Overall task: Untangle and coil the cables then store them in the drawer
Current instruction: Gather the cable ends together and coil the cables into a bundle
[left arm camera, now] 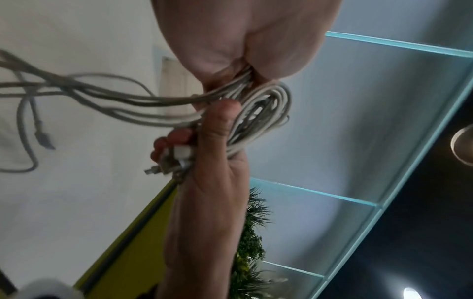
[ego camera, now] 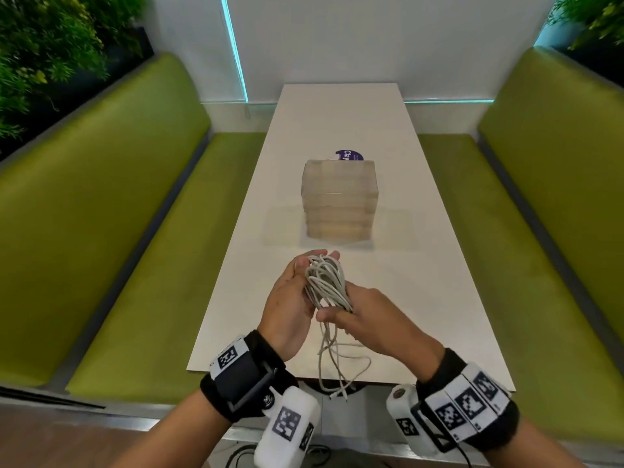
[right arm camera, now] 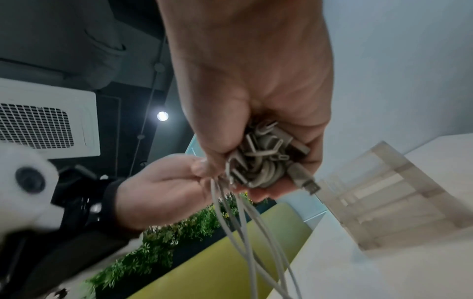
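Note:
A bundle of white cables [ego camera: 326, 282] is held up over the near end of the white table [ego camera: 422, 298]. My left hand [ego camera: 290, 298] cradles the looped part from the left, its thumb [left arm camera: 222, 121] and curled fingertips [left arm camera: 174, 137] clamped round the strands and plugs. My right hand [ego camera: 361, 315] grips the lower part of the coil [right arm camera: 261, 161], and a USB plug [right arm camera: 304, 180] sticks out of its fist. Loose ends [ego camera: 337, 366] dangle past the table's front edge. The translucent drawer unit [ego camera: 339, 201] stands mid-table with its drawers pushed in.
Green padded benches [ego camera: 135, 265] [ego camera: 540, 265] run along both sides of the table. A round purple-labelled item [ego camera: 347, 155] lies just behind the drawer unit. A white wall closes the far end, and plants [ego camera: 50, 45] sit above the left bench.

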Demonstrator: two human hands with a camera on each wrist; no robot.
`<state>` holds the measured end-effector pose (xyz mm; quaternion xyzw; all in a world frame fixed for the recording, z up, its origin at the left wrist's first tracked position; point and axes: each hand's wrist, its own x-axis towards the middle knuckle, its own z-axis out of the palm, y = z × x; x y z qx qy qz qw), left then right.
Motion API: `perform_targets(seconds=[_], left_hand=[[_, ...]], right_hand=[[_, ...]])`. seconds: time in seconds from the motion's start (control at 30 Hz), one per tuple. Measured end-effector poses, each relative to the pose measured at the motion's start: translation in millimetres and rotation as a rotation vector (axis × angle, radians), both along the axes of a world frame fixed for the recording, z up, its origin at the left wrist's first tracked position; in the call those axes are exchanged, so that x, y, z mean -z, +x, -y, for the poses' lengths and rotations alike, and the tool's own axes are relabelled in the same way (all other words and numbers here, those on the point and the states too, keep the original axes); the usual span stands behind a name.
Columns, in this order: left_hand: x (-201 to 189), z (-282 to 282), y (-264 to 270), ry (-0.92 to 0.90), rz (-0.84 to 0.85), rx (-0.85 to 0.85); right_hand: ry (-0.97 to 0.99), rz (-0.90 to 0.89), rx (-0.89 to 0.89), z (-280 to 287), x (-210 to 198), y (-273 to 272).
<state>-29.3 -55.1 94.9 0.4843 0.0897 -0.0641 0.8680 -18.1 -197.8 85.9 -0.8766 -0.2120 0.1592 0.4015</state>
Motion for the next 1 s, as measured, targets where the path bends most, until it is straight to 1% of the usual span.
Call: perform_targets(seconds=[0.13, 0.2, 0.27, 0.3, 0.37, 0.43, 0.5, 0.57, 0.63, 0.73, 0.83, 0.9, 1.0], left_hand=[[0.0, -0.9, 1.0, -0.107, -0.035, 0.011], [0.3, -3.9, 0.3, -0.125, -0.055, 0.030], [0.4, -7.1, -1.5, -0.082, -0.017, 0.078], [2.0, -8.7, -1.9, -0.037, 0.029, 0.107], [5.4, -8.5, -3.7, 0.130, 0.107, 0.142], [8.1, -5.5, -4.1, 0.318, 0.127, 0.101], [7.7, -2.4, -3.3, 0.399, 0.119, -0.003], [7.6, -0.8, -4.3, 0.387, 0.143, -0.035], [5.8, -0.3, -5.1, 0.335, 0.151, -0.001], [2.0, -0.8, -5.2, 0.282, 0.172, 0.059], [-3.4, -2.5, -5.3, 0.332, 0.182, 0.080], [-4.5, -2.7, -5.4, 0.335, 0.176, 0.106], [-4.6, -2.5, -4.7, 0.393, 0.219, 0.098]], right_hand=[[0.035, -0.003, 0.009, -6.9, 4.1, 5.7], [0.092, -0.081, -0.007, -6.5, 3.7, 8.1], [0.169, -0.181, -0.029, -3.7, 4.6, 9.3], [0.169, -0.201, -0.046, -2.4, 4.7, 9.3], [0.146, -0.212, -0.081, -3.0, 4.9, 7.1], [0.150, -0.211, -0.137, -7.5, 5.1, 2.9], [0.151, -0.201, -0.181, -13.5, 6.4, -1.6], [0.169, -0.232, -0.173, -14.5, 8.4, -0.9], [0.220, -0.279, -0.170, -10.4, 9.3, 1.0], [0.372, -0.349, -0.225, -5.9, 6.6, -1.5], [0.501, -0.387, -0.237, -6.0, 7.2, -6.7], [0.512, -0.358, -0.208, -8.0, 12.3, -9.7], [0.519, -0.356, -0.166, -12.3, 16.8, -13.5]])
